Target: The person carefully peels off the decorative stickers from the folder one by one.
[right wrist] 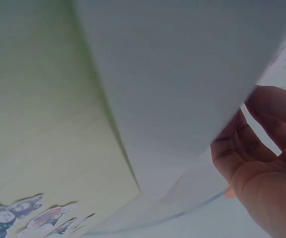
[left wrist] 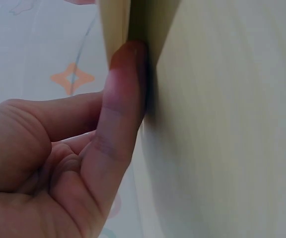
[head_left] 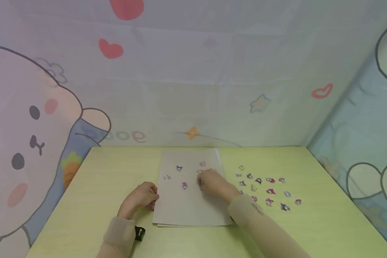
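Observation:
A beige sheet of paper (head_left: 190, 209) lies on the table with another sheet showing beneath its edges. My left hand (head_left: 143, 196) grips its left edge; in the left wrist view one finger (left wrist: 125, 74) reaches under the paper. Over the sheet's right half is my right hand (head_left: 214, 182), fingers bent down towards the surface. A dark sticker (head_left: 201, 184) shows right at these fingertips; I cannot tell whether they pinch it. On the sheet are also a pink sticker (head_left: 184, 185), a dark one (head_left: 179, 168), a pale one (head_left: 167, 177) and a pinkish one (head_left: 202, 163).
Several small cartoon stickers (head_left: 270, 191) are spread over the yellow table (head_left: 322, 222) to the right of the paper, partly behind the right forearm. A printed cloth (head_left: 193, 71) hangs behind the table. A black strap piece (head_left: 140, 233) sits at the left wrist.

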Available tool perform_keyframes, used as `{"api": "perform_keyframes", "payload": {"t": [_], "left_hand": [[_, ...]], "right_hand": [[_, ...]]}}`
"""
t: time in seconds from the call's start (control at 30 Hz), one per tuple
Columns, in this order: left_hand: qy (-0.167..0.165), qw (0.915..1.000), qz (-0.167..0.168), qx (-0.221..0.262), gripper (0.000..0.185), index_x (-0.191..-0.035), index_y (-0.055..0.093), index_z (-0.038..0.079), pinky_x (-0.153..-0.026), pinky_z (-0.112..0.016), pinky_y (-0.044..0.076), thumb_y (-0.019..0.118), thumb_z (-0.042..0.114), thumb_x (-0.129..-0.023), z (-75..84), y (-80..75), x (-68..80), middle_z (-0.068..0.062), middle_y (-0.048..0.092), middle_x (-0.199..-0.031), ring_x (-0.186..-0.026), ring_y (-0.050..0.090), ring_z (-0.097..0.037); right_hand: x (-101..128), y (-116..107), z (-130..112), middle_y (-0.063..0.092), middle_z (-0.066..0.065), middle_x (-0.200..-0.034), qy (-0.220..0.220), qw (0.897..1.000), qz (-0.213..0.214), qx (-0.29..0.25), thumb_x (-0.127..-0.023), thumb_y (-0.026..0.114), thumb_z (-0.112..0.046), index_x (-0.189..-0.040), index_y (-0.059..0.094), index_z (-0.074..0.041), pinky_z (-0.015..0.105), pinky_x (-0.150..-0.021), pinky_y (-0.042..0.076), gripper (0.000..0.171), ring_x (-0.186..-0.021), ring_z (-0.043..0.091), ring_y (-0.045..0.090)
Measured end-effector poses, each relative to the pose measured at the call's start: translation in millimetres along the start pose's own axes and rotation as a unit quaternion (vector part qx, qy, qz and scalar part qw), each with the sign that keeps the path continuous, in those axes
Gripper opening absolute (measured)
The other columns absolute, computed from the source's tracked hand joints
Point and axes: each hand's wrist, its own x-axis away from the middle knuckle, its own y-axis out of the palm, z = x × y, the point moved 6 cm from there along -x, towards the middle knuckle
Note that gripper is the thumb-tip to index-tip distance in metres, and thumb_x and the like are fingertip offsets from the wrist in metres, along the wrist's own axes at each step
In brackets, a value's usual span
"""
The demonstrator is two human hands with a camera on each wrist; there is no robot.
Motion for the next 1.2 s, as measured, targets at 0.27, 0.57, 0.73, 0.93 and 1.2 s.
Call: {"api": "perform_keyframes", "payload": {"t": [0.27,0.57,0.73,0.93,1.2], "left_hand": [[0.0,1.0,0.002,-0.009,0.006,-0.095,0.054,-0.003,-0.056,-0.031,0.053,0.059,-0.005,-0.093,-0.2,0.2,-0.5,-0.013,0.06,-0.076,-0.058,0.062,-0.02],[-0.006,1.0,-0.002,-0.003,0.005,-0.095,0.054,-0.003,-0.057,-0.031,0.054,0.058,-0.005,-0.093,0.0,-0.2,-0.5,-0.013,0.061,-0.078,-0.059,0.062,-0.02],[-0.006,1.0,-0.003,-0.003,0.005,-0.095,0.054,-0.003,-0.057,-0.031,0.054,0.058,-0.005,-0.093,0.3,0.8,-0.8,-0.014,0.062,-0.078,-0.058,0.062,-0.02],[-0.006,0.9999,-0.002,-0.008,0.005,-0.094,0.054,-0.003,-0.057,-0.031,0.054,0.058,-0.005,-0.093,1.5,1.2,0.8,-0.014,0.061,-0.078,-0.058,0.062,-0.02],[0.0,1.0,0.0,-0.005,0.005,-0.094,0.053,-0.003,-0.057,-0.032,0.054,0.058,-0.005,-0.093,2.6,0.2,1.5,-0.014,0.061,-0.078,-0.06,0.062,-0.021]], "right_hand": [[-2.7,1.8,0.8,0.065,0.004,-0.086,-0.022,1.0,-0.005,0.012,-0.086,0.063,0.005,-0.09,0.067,-0.006,0.034,-0.078,0.051,0.012,-0.084,0.02,0.061],[-9.7,1.6,-0.6,0.054,-0.004,-0.078,-0.032,0.998,-0.049,0.014,-0.097,0.057,-0.005,-0.086,0.059,-0.01,0.031,-0.074,0.046,0.013,-0.074,0.014,0.052],[-11.3,5.0,2.0,0.055,-0.001,-0.085,-0.016,0.996,-0.076,0.046,-0.1,0.053,-0.01,-0.091,0.056,-0.011,0.034,-0.086,0.049,0.01,-0.085,0.017,0.057],[-7.6,-0.2,1.1,0.057,-0.001,-0.089,-0.037,0.994,-0.093,0.049,-0.103,0.048,-0.012,-0.103,0.057,-0.01,0.034,-0.089,0.049,0.009,-0.091,0.017,0.059],[-8.1,-12.9,10.7,0.055,-0.001,-0.075,-0.071,0.995,-0.063,-0.015,-0.1,0.052,-0.006,-0.097,0.054,-0.009,0.029,-0.063,0.045,0.005,-0.065,0.013,0.049]]}}
